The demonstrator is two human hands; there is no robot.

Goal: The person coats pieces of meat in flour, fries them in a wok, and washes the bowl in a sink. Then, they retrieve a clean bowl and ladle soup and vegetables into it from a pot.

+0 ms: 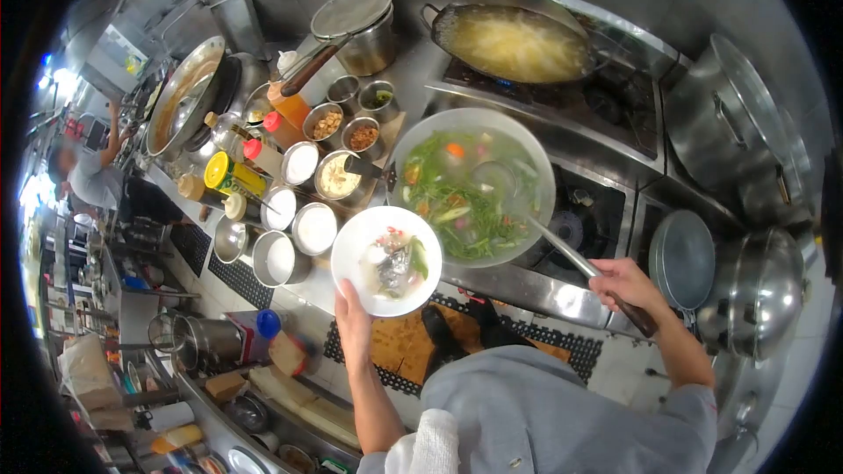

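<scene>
The fingers of the left hand (pixel 353 320) grasp the rim of one white bowl (pixel 344 250), holding grey-and-white pieces, red bits and a green leaf. The fingers of the right hand (pixel 628 285) are wrapped around the handle of one ladle (pixel 566 251), whose head sits in the broth of the soup pan (pixel 546 177), among green leaves and an orange piece. The bowl is at the pan's lower left, overlapping its rim in view; whether they touch, I cannot tell.

Just beyond the bowl, four metal containers of white powder (pixel 314 228) crowd the surface (pixel 413 70), with one container of pale yellow paste (pixel 334 172) and two containers of brown bits (pixel 327 123). One dark-handled utensil (pixel 367 167) juts from the paste toward the soup pan, in the narrow space between. Several bottles (pixel 290 108) and one yellow can (pixel 235 174) stand close-packed behind the powders.

Farther out are one lidded pot (pixel 360 44) and, on the back stove, one pan of frothing yellow liquid (pixel 514 39). One round grey pan (pixel 682 254) stands right of the ladle hand. One other person (pixel 92 177) is well apart, at far left.
</scene>
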